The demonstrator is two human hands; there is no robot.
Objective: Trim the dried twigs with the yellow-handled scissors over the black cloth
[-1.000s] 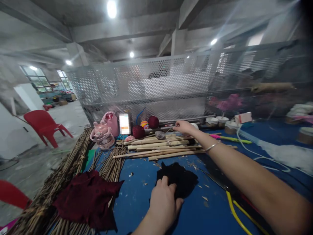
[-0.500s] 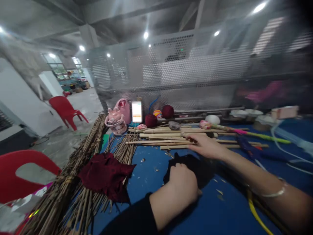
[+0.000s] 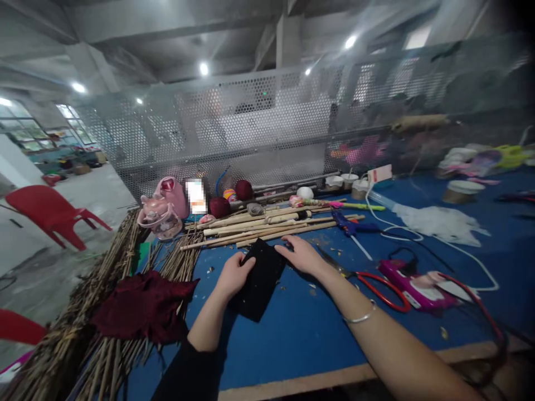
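Observation:
A piece of black cloth [image 3: 262,284] is spread fairly flat over the blue table, its outline nearly rectangular. My left hand [image 3: 234,274] grips the cloth's left edge, the thumb on top and the other fingers partly hidden. At the upper right corner, my right hand [image 3: 303,256] holds the cloth between thumb and fingers. Just beyond both hands lie several pale bamboo sticks [image 3: 221,233]. Crumpled dark red cloth [image 3: 144,309] rests to the left on a heap of thin twigs [image 3: 108,362].
Scissors with red handles [image 3: 384,292], a blue glue gun [image 3: 346,224] and a magenta power strip [image 3: 418,287] lie to the right with cables. A pink basket [image 3: 163,225], dark red yarn balls [image 3: 219,207] and a perforated metal screen [image 3: 259,133] stand behind. The table's front edge [image 3: 301,384] is near me.
The black cloth has gone from bunched under my left hand to spread flat. My right hand has left the bamboo sticks for the cloth's corner. The view has swung right.

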